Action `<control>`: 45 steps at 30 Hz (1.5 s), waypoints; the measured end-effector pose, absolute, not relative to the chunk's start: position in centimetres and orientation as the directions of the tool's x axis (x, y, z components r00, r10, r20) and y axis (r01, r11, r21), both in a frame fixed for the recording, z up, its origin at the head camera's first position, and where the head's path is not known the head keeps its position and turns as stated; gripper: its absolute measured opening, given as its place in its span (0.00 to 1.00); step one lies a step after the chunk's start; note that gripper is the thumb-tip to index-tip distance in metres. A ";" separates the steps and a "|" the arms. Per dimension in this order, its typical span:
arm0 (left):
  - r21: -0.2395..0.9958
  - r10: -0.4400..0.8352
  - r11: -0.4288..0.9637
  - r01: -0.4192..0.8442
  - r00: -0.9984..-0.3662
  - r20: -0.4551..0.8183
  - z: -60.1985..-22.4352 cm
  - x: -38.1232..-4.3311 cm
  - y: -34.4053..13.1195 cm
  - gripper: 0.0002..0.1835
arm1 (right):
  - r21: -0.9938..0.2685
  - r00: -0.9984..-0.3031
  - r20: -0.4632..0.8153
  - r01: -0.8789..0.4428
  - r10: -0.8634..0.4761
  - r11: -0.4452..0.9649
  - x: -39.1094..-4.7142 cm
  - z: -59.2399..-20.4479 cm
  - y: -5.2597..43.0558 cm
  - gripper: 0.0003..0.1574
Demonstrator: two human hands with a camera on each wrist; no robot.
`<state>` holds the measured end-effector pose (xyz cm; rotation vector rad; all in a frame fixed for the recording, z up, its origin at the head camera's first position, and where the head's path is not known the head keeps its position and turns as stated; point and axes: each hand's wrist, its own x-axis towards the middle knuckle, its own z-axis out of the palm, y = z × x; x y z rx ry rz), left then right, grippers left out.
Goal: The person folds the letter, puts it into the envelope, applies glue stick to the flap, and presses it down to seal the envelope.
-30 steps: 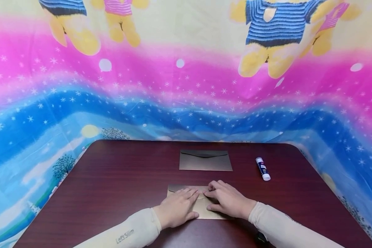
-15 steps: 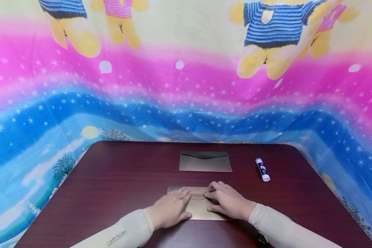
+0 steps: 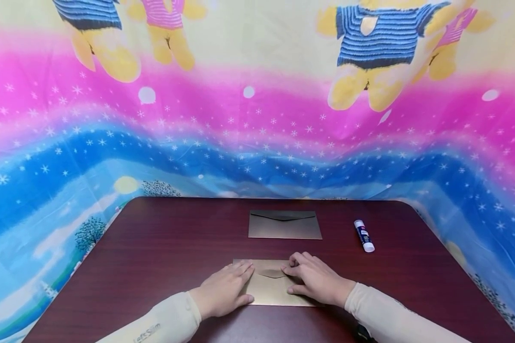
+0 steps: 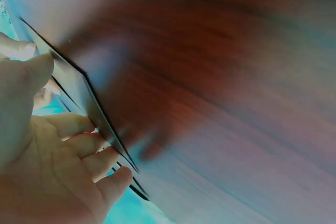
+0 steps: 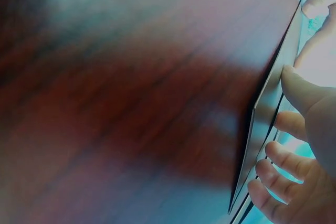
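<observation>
A gold-brown envelope [image 3: 274, 291] lies flat on the table in front of me, its pointed flap [image 3: 271, 273] folded down toward me. Across its left part rests my left hand [image 3: 224, 289], fingers extended over the flap and thumb near the front edge. My right hand [image 3: 319, 282] touches the right part with index finger and thumb, the other fingers loosely bent. In the left wrist view the envelope [image 4: 73, 82] appears edge-on under the left palm [image 4: 47, 156]. The right wrist view shows the right thumb [image 5: 302, 90] on the envelope [image 5: 269, 100].
Behind the first, a second, darker envelope [image 3: 285, 229] lies with its flap down. To its right is a glue stick [image 3: 364, 236] with a white cap. The dark red wooden table [image 3: 163, 247] ends at a patterned cloth backdrop [image 3: 240, 143].
My left hand has slid leftward along the flap, uncovering more of the envelope's middle. The right hand has stayed in place on the right side.
</observation>
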<state>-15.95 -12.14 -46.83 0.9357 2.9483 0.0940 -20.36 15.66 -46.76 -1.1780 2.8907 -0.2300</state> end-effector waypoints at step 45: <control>0.094 0.547 0.836 0.540 -0.835 -0.063 -46.8 -16.0 -13.2 0.42 | -0.083 -0.670 -0.092 -0.732 -0.737 0.676 -18.2 -46.8 10.1 0.53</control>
